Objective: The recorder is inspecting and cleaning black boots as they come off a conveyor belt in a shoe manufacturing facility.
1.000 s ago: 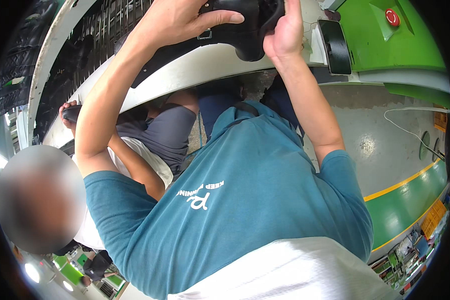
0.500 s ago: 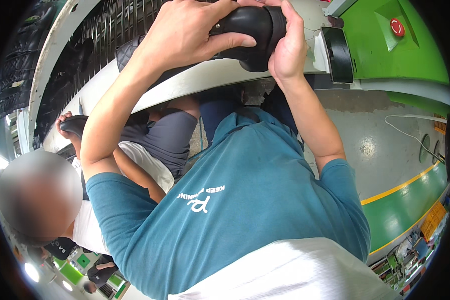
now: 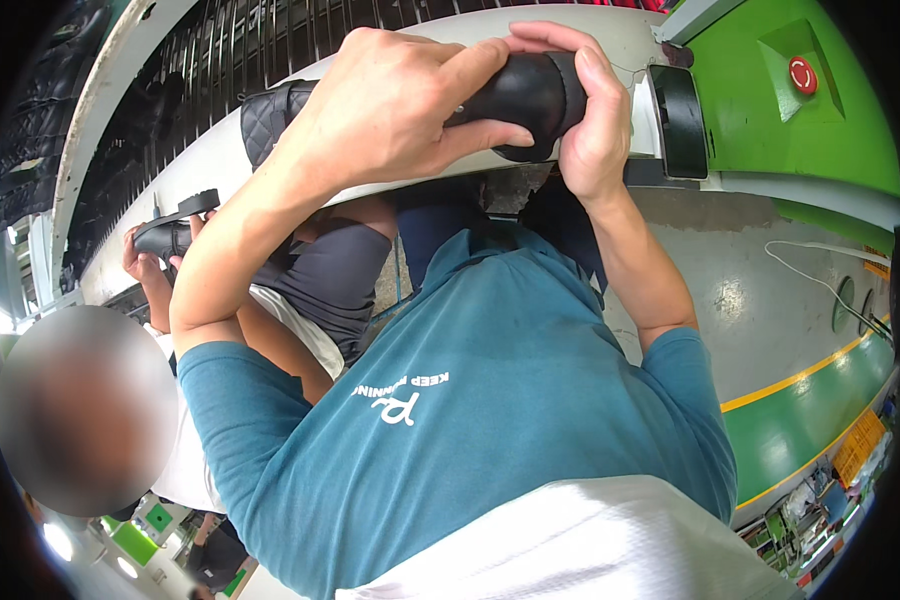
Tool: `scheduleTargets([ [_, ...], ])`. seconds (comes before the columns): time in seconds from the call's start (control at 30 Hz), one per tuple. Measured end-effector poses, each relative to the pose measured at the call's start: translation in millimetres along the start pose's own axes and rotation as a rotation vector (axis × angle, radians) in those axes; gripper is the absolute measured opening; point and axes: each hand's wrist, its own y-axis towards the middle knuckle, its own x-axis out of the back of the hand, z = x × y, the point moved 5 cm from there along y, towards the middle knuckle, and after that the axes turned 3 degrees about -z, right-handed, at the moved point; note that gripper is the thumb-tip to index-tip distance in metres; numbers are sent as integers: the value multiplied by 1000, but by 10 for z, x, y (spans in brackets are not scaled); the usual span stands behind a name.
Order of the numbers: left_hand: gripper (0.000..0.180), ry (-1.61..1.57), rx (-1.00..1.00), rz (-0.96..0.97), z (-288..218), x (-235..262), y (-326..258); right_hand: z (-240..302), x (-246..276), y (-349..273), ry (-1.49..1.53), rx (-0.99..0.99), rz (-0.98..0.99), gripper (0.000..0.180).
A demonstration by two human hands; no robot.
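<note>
A black leather shoe [image 3: 523, 95] with a smooth rounded end is held between my two hands, over the near edge of the pale work surface. My left hand [image 3: 405, 105] wraps its left part, thumb lying along the near side. Cupped around the rounded right end is my right hand [image 3: 595, 115], fingers curled over the far side. Past my left wrist shows a black quilted leather piece [image 3: 265, 122]; whether it belongs to the same shoe I cannot tell, since my hand covers the join.
At the left, a co-worker holds a black shoe [image 3: 165, 237] with a thick sole. Metal rods [image 3: 270, 45] line the area beyond the pale ledge [image 3: 205, 155]. On the right stand a black box-shaped part [image 3: 680, 122] and a green machine housing [image 3: 750, 110] with a red button [image 3: 802, 75].
Both my hands and the shoe have moved slightly down and right in the picture, nearer to me. The co-worker's shoe has turned, so its thick sole now shows.
</note>
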Motion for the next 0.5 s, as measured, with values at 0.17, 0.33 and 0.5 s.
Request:
scheduleTargets([
  [0.17,64,14,-58,-39,-23,23,-53,25,-25,-47,-136,62,47,54],
  [0.33,67,1,-22,-151,56,61,-213,65,-144,-92,-254,306,-82,45],
  [0.5,63,-190,155,-281,236,-126,-630,-42,-333,-140,-417,616,186,43],
])
